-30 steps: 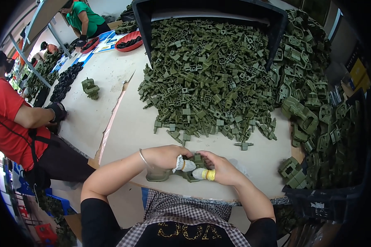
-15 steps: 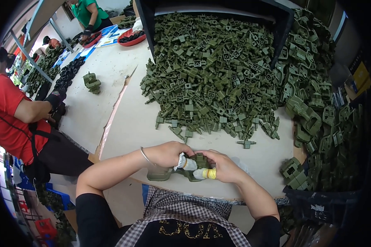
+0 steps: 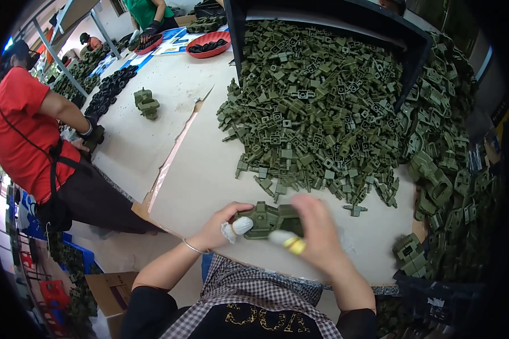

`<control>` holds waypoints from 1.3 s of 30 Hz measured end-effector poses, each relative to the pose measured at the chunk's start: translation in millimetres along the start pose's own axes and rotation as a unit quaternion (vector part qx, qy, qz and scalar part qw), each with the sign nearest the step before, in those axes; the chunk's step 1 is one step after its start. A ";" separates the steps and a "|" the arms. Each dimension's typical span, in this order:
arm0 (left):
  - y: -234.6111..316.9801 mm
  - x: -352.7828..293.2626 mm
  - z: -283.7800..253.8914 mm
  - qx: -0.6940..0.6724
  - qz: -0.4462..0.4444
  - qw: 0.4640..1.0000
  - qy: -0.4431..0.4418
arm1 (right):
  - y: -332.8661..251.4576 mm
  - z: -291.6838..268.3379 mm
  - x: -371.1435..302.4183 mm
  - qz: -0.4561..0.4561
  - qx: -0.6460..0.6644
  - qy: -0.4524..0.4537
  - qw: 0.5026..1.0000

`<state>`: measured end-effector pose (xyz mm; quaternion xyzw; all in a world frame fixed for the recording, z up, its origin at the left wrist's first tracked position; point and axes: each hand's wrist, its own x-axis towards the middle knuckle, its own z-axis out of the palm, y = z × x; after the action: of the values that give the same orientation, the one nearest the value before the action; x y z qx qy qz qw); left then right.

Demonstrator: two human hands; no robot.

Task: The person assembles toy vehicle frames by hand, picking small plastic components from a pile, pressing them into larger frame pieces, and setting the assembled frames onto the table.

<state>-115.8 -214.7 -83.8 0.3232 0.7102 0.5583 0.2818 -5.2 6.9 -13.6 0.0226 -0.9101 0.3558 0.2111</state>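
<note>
An olive-green plastic toy vehicle body is at the table's near edge, in front of my chest. My left hand grips its left end, with the white-wrapped thumb on the near side. Blurred by motion, my right hand is at the body's right end, its thumb wrapped in white with a yellow band. Whether those fingers touch the body cannot be made out. Beyond my hands spreads a big heap of small green plastic turret-like parts. One such part lies apart at the heap's near edge.
A black bin lies on its side around the heap. Larger green vehicle shells are piled at the right. An assembled green piece sits on the left tabletop. A co-worker in red stands left; red trays are at the back.
The body has turned and tilted, so more of its top shows. My right hand has moved off the middle toward its right end. The whole view has shifted.
</note>
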 end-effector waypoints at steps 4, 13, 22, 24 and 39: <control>2.2 -2.2 16.7 0.103 0.091 0.990 0.035 | -1.0 33.0 3.9 -0.060 -0.089 -0.112 0.988; -0.7 -4.4 21.9 -0.164 0.015 0.986 0.027 | -9.0 27.1 16.4 -0.087 -0.141 -0.146 0.975; -11.0 -2.0 31.3 -0.061 0.021 0.996 0.053 | 7.7 27.6 21.0 -0.021 -0.099 -0.254 0.962; -13.6 -2.7 29.5 -0.066 0.000 0.995 0.074 | 10.0 30.0 16.8 -0.012 -0.091 -0.255 0.963; -10.5 28.2 -72.5 -0.623 -0.064 0.618 0.475 | 63.5 -122.1 -142.0 0.429 -0.568 0.058 0.700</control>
<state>-190.3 -238.9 -79.4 -0.2863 0.2460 0.9231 0.0733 156.7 119.0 -30.8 -0.5153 -0.8366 -0.1755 0.0612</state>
